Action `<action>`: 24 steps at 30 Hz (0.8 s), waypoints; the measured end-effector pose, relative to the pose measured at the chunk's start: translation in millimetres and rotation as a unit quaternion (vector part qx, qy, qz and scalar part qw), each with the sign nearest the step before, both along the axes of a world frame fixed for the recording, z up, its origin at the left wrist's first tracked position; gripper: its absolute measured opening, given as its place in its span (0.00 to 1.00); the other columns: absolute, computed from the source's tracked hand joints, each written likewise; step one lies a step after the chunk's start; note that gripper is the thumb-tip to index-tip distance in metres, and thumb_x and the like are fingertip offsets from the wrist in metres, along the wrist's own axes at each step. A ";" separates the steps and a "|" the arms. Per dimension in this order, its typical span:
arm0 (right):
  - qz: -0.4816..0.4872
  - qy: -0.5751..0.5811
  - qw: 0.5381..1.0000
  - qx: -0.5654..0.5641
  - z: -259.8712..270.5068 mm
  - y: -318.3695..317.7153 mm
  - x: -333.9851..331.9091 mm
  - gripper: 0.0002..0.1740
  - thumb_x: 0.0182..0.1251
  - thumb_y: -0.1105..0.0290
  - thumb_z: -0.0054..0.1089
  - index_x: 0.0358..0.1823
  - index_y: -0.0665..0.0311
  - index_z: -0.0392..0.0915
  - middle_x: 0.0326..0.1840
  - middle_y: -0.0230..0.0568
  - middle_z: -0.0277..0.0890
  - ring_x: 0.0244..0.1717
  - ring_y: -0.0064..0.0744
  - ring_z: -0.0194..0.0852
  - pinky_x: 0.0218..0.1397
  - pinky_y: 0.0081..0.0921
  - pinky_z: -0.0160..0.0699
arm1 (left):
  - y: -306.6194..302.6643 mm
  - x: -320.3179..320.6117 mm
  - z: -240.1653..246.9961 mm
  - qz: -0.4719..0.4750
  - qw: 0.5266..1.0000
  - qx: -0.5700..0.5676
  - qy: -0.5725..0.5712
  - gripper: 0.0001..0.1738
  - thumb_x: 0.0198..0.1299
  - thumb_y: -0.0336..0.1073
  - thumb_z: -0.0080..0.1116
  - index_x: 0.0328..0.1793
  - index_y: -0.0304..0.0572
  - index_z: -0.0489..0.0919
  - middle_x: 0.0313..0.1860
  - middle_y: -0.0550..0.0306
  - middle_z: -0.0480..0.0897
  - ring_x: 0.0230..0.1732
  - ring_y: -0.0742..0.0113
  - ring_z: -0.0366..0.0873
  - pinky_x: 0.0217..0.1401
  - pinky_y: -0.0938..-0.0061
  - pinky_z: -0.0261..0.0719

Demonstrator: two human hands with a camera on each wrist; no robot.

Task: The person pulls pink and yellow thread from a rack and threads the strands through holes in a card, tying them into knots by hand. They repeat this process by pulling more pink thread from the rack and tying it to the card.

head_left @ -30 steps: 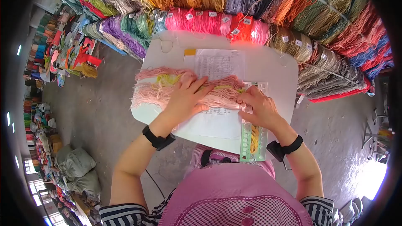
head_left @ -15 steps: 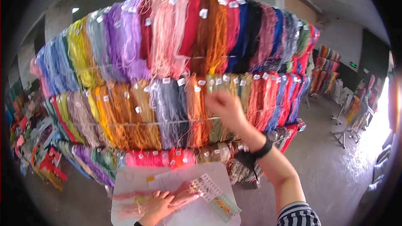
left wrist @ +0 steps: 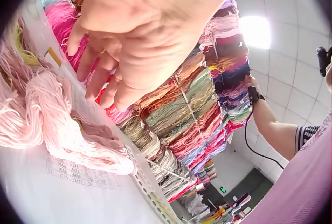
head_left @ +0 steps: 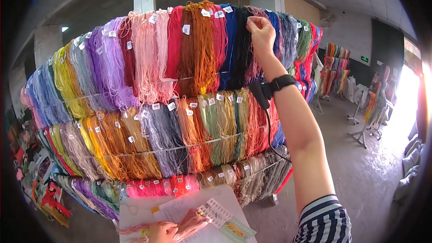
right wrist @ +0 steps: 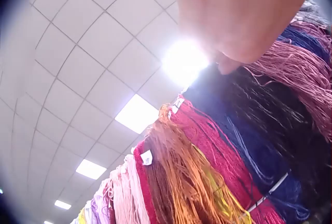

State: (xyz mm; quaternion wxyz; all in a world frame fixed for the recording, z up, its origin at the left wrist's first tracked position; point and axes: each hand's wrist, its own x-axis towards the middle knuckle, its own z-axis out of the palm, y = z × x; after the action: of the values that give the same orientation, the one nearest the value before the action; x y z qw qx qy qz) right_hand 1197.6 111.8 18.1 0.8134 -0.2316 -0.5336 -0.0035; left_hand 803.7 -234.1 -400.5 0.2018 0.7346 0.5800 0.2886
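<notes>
High on the rack, my right hand [head_left: 262, 36] has thumb and fingertips bent together at the top of a black thread skein [head_left: 242, 54]. In the right wrist view the palm hides most of these fingers, and a fingertip overlaps the black strands [right wrist: 259, 104]. Down at the small white table [head_left: 135, 207], my left hand [head_left: 162, 231] is over a pale pink thread bundle [head_left: 193, 222]. Its fingers are loosely bent beside the bundle in the left wrist view. A white card with holes [head_left: 218, 210] lies at the bundle's tied end, by a green card [head_left: 235, 228] carrying yellow thread.
The rack holds tiers of tagged skeins, with orange [head_left: 202, 54], purple [head_left: 110, 63] and navy [head_left: 228, 45] ones near the top. A printed sheet [head_left: 173, 208] lies under the pink bundle. A cable hangs from my right wrist camera [head_left: 261, 93]. Floor stretches away at the right.
My right hand left the pink bundle's tied end and rose to the top tier's black skein. The head view swung up from the table to the rack. My left hand stayed by the bundle.
</notes>
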 end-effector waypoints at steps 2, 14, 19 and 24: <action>-0.026 -0.014 0.999 -0.034 11.0 -3.5 -1.8 0.08 0.67 0.71 0.63 0.42 0.69 0.82 0.37 0.38 0.83 0.38 0.23 0.81 0.46 0.22 0.81 | 1.1 4.4 2.4 -0.002 1.000 0.003 -0.010 0.14 0.60 0.41 0.63 0.45 0.39 0.85 0.38 0.45 0.86 0.39 0.53 0.85 0.43 0.64 0.81; -0.194 -0.067 0.978 -0.025 -16.9 8.1 6.4 0.11 0.59 0.63 0.71 0.34 0.64 0.87 0.29 0.40 0.84 0.31 0.30 0.82 0.41 0.28 0.77 | -14.3 13.9 3.9 -0.008 0.999 -0.020 -0.044 0.13 0.56 0.43 0.66 0.41 0.43 0.86 0.27 0.51 0.80 0.28 0.59 0.77 0.32 0.66 0.72; -0.006 -0.055 0.997 -0.056 -19.8 14.0 25.4 0.11 0.60 0.65 0.69 0.38 0.65 0.87 0.29 0.35 0.84 0.30 0.21 0.78 0.39 0.22 0.75 | -21.0 14.3 6.3 0.022 0.997 -0.054 -0.046 0.11 0.55 0.41 0.67 0.39 0.43 0.86 0.28 0.52 0.80 0.30 0.59 0.78 0.34 0.65 0.72; 0.031 -0.042 0.995 -0.079 -17.6 -3.0 34.8 0.11 0.56 0.68 0.69 0.37 0.68 0.88 0.30 0.31 0.84 0.31 0.17 0.77 0.37 0.19 0.75 | -20.7 27.6 23.0 -0.024 0.999 -0.011 -0.035 0.10 0.56 0.38 0.66 0.40 0.41 0.87 0.30 0.49 0.83 0.33 0.55 0.81 0.38 0.62 0.75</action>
State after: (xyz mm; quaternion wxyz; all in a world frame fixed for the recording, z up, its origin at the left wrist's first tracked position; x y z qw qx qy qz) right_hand 1232.4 108.8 0.5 0.7688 -0.2783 -0.5732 0.0542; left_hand 831.3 -254.8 -377.5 0.2370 0.7355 0.5581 0.3023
